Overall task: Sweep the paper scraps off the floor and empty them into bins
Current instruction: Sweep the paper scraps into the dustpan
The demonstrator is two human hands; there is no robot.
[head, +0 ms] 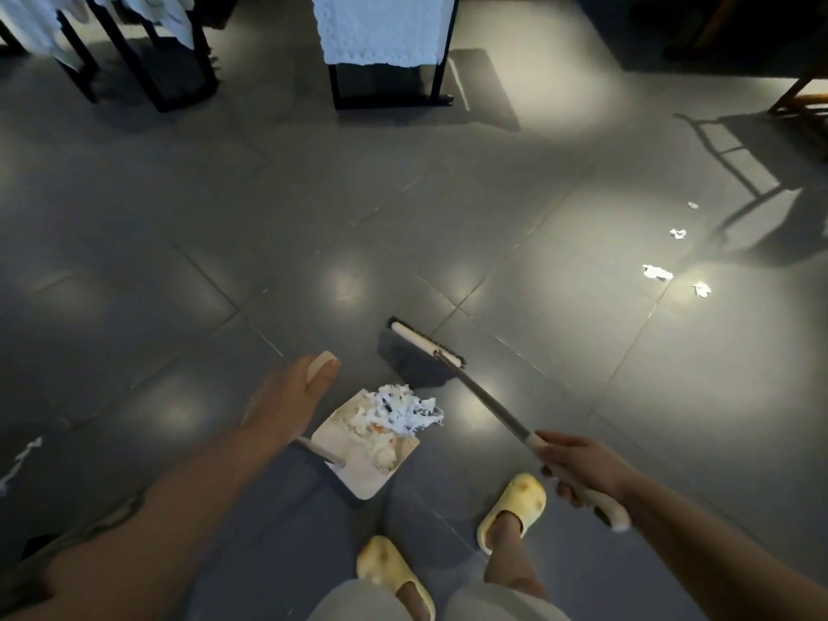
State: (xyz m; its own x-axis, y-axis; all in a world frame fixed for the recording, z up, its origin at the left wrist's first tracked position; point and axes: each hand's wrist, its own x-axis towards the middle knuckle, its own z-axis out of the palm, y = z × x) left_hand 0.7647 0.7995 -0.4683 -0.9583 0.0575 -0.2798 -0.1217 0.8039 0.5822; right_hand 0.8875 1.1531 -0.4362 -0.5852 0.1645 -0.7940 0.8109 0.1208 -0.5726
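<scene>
- Grey tiled floor (560, 351): loose paper scraps (657, 272) lie at right, well apart from broom head (423, 347).
- Dustpan (367, 459): holds a heap of scraps (403, 412).
- Left hand (291, 396): grips dustpan handle (320, 363).
- Right hand (578, 466): fingers curled round broom handle (493, 407).

Two yellow slippers (511, 508) stand on the grey floor tiles (179, 217). A white cloth (381, 26) hangs on a black rack (385, 89) far back.
</scene>
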